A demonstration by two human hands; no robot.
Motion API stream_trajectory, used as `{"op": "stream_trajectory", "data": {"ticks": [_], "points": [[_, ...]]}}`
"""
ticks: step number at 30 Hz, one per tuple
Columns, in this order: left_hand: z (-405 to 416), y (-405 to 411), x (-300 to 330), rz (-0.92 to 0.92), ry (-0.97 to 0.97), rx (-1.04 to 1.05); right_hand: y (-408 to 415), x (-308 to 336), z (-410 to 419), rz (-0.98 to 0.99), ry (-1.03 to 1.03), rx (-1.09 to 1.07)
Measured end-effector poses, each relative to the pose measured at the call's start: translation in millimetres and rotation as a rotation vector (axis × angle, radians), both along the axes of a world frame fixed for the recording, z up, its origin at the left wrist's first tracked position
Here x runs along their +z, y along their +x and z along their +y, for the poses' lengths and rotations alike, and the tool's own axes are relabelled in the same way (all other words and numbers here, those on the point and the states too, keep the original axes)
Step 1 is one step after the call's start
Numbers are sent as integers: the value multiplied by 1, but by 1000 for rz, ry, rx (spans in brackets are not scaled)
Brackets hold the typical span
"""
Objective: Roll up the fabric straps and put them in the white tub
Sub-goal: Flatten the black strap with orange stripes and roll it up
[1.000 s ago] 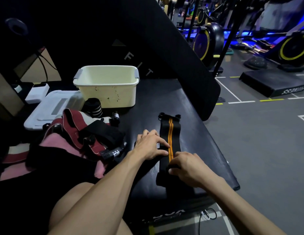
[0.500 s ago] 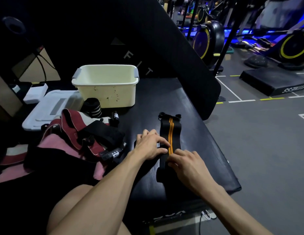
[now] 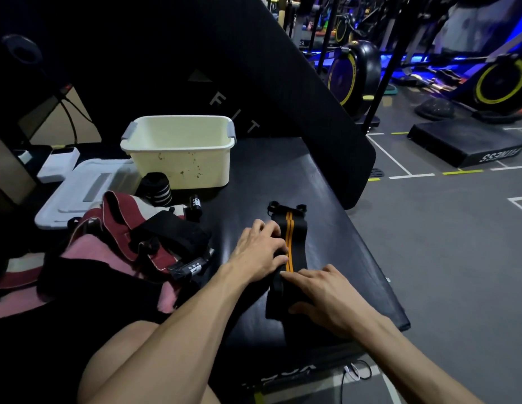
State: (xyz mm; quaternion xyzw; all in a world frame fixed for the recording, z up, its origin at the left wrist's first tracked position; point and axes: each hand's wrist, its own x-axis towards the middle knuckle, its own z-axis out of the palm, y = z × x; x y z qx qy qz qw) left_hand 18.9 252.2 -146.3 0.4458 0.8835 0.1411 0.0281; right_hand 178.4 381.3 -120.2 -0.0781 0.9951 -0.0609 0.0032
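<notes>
A black fabric strap with two orange stripes (image 3: 289,234) lies lengthwise on the black bench. My left hand (image 3: 259,250) rests on its left edge, fingertips and thumb touching the fabric. My right hand (image 3: 326,295) lies across the strap's near part with fingers stretched flat on it and the thumb below; the strap's near end is hidden under it. The white tub (image 3: 181,167) stands at the bench's far left and looks empty. A rolled black strap with white stripes (image 3: 156,189) stands upright against the tub's front.
A heap of red, pink and black straps (image 3: 131,234) covers the bench left of my hands. A white lid (image 3: 79,193) lies beyond it. The bench edge (image 3: 379,272) drops to the gym floor on the right. An upright black pad (image 3: 297,112) stands behind the bench.
My right hand has slid forward along the strap and its fingers have flattened out. My left hand has stayed at the strap's left edge.
</notes>
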Motion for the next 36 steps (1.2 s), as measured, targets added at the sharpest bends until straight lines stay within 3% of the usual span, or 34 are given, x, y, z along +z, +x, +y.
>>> {"op": "stream_trajectory", "data": {"ticks": [3, 12, 19, 28, 36], "points": [[5, 3, 1, 76, -2, -71, 7, 7, -5, -34, -67, -16], [18, 5, -11, 79, -179, 21, 12, -4, -1, -51, -217, -68], [22, -17, -15, -132, -157, 17, 8, -10, 3, -35, -228, -40], [16, -26, -4, -73, -19, -6, 0, -5, 9, -147, -246, -25], [12, -23, -3, -121, 19, 3, -1, 3, 3, -194, -129, -165]]}}
